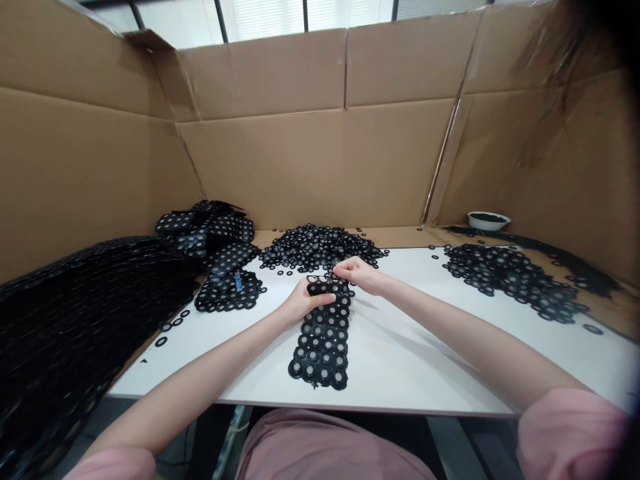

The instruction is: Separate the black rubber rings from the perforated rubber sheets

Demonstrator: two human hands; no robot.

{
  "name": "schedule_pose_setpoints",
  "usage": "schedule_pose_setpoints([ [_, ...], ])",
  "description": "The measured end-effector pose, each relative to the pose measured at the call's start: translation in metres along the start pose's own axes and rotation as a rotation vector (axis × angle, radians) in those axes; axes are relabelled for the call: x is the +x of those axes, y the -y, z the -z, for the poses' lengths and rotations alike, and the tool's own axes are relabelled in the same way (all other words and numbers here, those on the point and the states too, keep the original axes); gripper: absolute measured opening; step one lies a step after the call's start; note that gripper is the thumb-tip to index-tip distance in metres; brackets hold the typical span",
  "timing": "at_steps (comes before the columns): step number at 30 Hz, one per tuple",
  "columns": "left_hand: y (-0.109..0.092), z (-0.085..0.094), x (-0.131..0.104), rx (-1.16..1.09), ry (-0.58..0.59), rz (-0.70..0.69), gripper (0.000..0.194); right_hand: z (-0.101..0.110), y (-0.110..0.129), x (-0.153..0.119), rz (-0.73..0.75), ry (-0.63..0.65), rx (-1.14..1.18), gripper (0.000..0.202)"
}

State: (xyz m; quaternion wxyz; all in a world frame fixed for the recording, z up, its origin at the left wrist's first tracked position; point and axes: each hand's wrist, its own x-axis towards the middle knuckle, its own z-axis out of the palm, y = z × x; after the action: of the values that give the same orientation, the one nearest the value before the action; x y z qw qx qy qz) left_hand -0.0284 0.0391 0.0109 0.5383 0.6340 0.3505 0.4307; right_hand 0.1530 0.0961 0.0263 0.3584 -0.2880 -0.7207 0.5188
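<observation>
Inside a bay of brown cardboard walls [270,167], a white tabletop [430,360] spreads before a seated person in pink sleeves. A glossy black heap [90,320] fills the left side. Two piles of loose black rings lie on the tabletop: a right-hand pile [510,277] and a middle pile [320,247] toward the back wall. At the back left, an uncounted stack of black dotted pieces [215,230] slumps in folds. One strip of black discs [325,340], four across at its near edge, runs lengthwise at the centre of the tabletop, in front of the middle pile. One small dotted patch [220,293] lies to its left. The left hand [305,301] grips the strip near its far end, thumb across the top. The right hand [356,272] has thumb and finger pinched together at that far end; what lies between them cannot be made out. One white bowl [483,225] of dark bits sits at the back right. One blue label [238,281] on the patch bears writing too small to read. At least four stray rings [161,341] lie beside the black heap.
</observation>
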Motion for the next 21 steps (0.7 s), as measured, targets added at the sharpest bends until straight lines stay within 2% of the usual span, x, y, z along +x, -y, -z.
schedule_pose_setpoints([
  [4, 0.002, -0.001, 0.002, -0.053, -0.059, 0.042, 0.032, 0.002, -0.008, 0.015, 0.083, -0.257, -0.150, 0.044],
  [6, 0.003, -0.001, 0.002, -0.098, -0.091, 0.051, 0.033, 0.005, -0.011, 0.024, 0.093, -0.332, -0.194, 0.043],
  [9, 0.004, 0.001, -0.001, -0.102, -0.123, 0.087, 0.033, 0.022, -0.014, 0.037, 0.074, -0.432, -0.232, 0.043],
  [12, 0.003, 0.002, -0.005, -0.145, -0.105, 0.140, 0.035, 0.046, -0.015, 0.046, 0.052, -0.545, -0.307, 0.042],
  [14, 0.002, 0.004, -0.006, -0.221, -0.066, 0.176, 0.040, 0.056, -0.014, 0.049, 0.057, -0.547, -0.378, 0.034],
  [16, 0.002, 0.006, -0.005, -0.281, -0.032, 0.204, 0.048, 0.054, -0.011, 0.047, 0.080, -0.520, -0.441, 0.024],
  [19, 0.005, 0.009, -0.003, -0.319, -0.002, 0.196, 0.054, 0.032, -0.002, 0.035, 0.192, -0.438, -0.538, 0.015],
  [21, 0.009, 0.010, -0.001, -0.323, 0.013, 0.171, 0.049, 0.011, 0.004, 0.021, 0.394, -0.277, -0.652, 0.021],
])
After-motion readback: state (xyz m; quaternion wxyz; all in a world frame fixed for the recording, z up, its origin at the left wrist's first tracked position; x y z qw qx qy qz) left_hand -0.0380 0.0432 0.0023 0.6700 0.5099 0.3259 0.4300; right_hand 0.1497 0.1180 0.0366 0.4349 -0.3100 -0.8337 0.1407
